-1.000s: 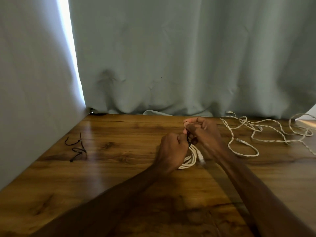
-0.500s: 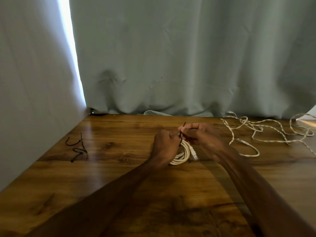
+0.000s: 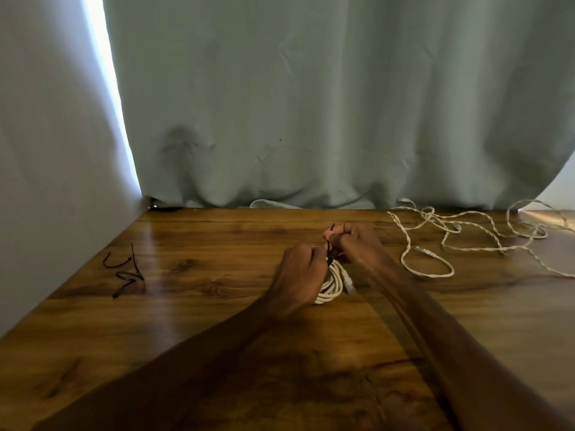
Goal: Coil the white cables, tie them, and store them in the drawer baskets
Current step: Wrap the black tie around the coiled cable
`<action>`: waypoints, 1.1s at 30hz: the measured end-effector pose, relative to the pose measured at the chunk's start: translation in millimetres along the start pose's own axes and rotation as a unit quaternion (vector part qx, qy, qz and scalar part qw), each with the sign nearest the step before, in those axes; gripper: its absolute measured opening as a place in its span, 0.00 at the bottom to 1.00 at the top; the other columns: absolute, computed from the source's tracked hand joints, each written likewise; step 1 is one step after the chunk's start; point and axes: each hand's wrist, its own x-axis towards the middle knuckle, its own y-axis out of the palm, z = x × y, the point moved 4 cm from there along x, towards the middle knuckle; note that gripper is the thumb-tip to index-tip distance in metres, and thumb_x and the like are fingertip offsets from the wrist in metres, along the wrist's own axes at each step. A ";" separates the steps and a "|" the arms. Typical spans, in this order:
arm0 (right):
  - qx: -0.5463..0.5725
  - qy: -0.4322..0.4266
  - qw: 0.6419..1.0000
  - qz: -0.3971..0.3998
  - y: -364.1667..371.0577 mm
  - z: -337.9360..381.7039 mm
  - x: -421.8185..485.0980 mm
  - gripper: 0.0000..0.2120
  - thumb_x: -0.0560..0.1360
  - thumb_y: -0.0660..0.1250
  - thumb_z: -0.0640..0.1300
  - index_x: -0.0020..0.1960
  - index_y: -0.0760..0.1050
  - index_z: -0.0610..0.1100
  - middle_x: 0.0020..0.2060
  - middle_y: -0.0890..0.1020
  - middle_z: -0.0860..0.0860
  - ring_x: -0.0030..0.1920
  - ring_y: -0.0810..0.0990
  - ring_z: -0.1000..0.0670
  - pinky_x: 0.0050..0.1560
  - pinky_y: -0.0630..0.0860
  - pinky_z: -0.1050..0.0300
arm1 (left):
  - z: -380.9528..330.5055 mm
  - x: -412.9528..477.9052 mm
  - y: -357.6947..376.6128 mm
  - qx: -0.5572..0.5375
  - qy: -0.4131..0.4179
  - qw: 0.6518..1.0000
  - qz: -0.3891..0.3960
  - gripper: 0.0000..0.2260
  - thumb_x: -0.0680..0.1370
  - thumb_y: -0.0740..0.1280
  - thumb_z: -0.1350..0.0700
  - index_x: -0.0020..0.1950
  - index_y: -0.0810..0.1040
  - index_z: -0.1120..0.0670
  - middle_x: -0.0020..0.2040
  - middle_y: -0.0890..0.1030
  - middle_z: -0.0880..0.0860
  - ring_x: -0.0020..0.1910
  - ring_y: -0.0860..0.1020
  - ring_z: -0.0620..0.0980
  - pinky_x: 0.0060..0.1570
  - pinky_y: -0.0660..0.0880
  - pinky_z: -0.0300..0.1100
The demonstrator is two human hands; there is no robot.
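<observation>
A: Left to right, what lies on the wooden table (image 3: 217,306)?
B: Spare black ties (image 3: 127,272) far left. Then comes the person's left hand (image 3: 300,275), curled round the coiled white cable (image 3: 331,287), which rests on the wood just beneath it.
A: And the tie in use?
B: The black tie (image 3: 329,248) stands nearly upright between the hands — the right hand (image 3: 357,244) pinches it, its free end poking above the fingers (a second ago no end showed, and both hands sat slightly further right).
A: So the tightening pull?
B: Probably upward and rightward, away from the coil. The loose white cable (image 3: 423,251) lies far right, uncoiled.
</observation>
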 end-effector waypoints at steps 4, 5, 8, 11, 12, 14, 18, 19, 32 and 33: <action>-0.024 -0.039 0.999 -0.020 -3.1 3.5 1.0 0.05 0.82 0.65 0.37 0.49 0.80 0.40 0.36 0.86 0.46 0.36 0.84 0.50 0.39 0.81 0.54 | 5.5 7.6 -0.7 -0.040 -0.095 0.995 0.008 0.20 0.85 0.55 0.53 0.42 0.83 0.55 0.36 0.85 0.50 0.32 0.80 0.44 0.34 0.70 0.40; -0.026 -0.051 0.998 -0.020 -2.1 6.0 -0.5 0.06 0.82 0.65 0.37 0.49 0.79 0.41 0.36 0.86 0.46 0.34 0.84 0.51 0.38 0.80 0.55 | 5.8 9.0 -2.0 -0.035 -0.109 0.993 -0.002 0.20 0.84 0.55 0.54 0.41 0.83 0.55 0.35 0.85 0.50 0.33 0.80 0.46 0.34 0.71 0.40; -0.032 -0.107 0.993 -0.046 -1.8 19.3 -7.7 0.06 0.83 0.65 0.37 0.48 0.78 0.43 0.34 0.86 0.47 0.30 0.83 0.53 0.33 0.79 0.58 | 6.0 12.4 -1.6 -0.010 -0.112 0.994 -0.016 0.18 0.82 0.57 0.57 0.37 0.81 0.55 0.36 0.85 0.52 0.39 0.84 0.53 0.42 0.80 0.46; -0.061 -0.198 0.976 -0.064 -1.0 39.5 -21.4 0.05 0.82 0.67 0.37 0.47 0.78 0.43 0.32 0.85 0.48 0.30 0.83 0.54 0.33 0.80 0.60 | 11.8 18.7 -2.6 0.010 -0.093 0.995 -0.040 0.17 0.81 0.58 0.58 0.37 0.81 0.60 0.40 0.85 0.59 0.42 0.84 0.60 0.45 0.82 0.54; -0.074 -0.223 0.970 -0.058 1.5 44.9 -26.1 0.05 0.81 0.67 0.37 0.47 0.79 0.42 0.32 0.84 0.49 0.30 0.83 0.55 0.33 0.80 0.61 | 16.0 21.4 -4.3 0.020 -0.089 0.995 -0.049 0.18 0.82 0.58 0.57 0.38 0.81 0.61 0.40 0.84 0.60 0.41 0.83 0.59 0.43 0.81 0.54; -0.092 -0.258 0.961 -0.043 8.6 52.2 -34.1 0.04 0.81 0.67 0.36 0.47 0.78 0.40 0.32 0.84 0.50 0.30 0.83 0.57 0.33 0.80 0.61 | 23.2 24.7 -8.3 0.028 -0.080 0.994 -0.064 0.19 0.82 0.57 0.56 0.37 0.79 0.61 0.36 0.82 0.58 0.37 0.80 0.57 0.36 0.75 0.49; -0.109 -0.308 0.945 -0.015 20.4 58.9 -44.0 0.04 0.80 0.67 0.34 0.46 0.78 0.39 0.33 0.82 0.53 0.32 0.83 0.58 0.34 0.78 0.65 | 33.2 29.7 -14.0 0.039 -0.059 0.994 -0.085 0.18 0.82 0.59 0.53 0.33 0.76 0.56 0.34 0.80 0.55 0.34 0.78 0.56 0.33 0.70 0.48; -0.115 -0.318 0.941 -0.009 22.7 59.7 -45.9 0.04 0.80 0.67 0.34 0.46 0.78 0.39 0.33 0.82 0.55 0.33 0.83 0.59 0.34 0.77 0.67 | 35.3 31.1 -14.3 0.037 -0.059 0.994 -0.084 0.18 0.81 0.61 0.54 0.32 0.76 0.55 0.34 0.81 0.55 0.34 0.78 0.55 0.33 0.71 0.49; 0.103 -0.051 0.991 -0.070 -6.8 20.6 -7.8 0.10 0.82 0.65 0.36 0.44 0.81 0.36 0.32 0.84 0.45 0.27 0.78 0.53 0.28 0.74 0.60 | 3.2 14.3 0.0 -0.125 0.023 0.991 0.048 0.23 0.86 0.57 0.48 0.42 0.81 0.61 0.36 0.83 0.57 0.35 0.80 0.53 0.41 0.74 0.54; 0.100 -0.039 0.992 -0.066 -7.0 18.8 -7.4 0.11 0.82 0.65 0.36 0.43 0.82 0.37 0.32 0.84 0.45 0.28 0.78 0.53 0.29 0.74 0.61 | 1.9 12.5 1.2 -0.130 0.021 0.990 0.058 0.22 0.85 0.58 0.48 0.43 0.81 0.61 0.38 0.84 0.58 0.37 0.81 0.54 0.41 0.74 0.53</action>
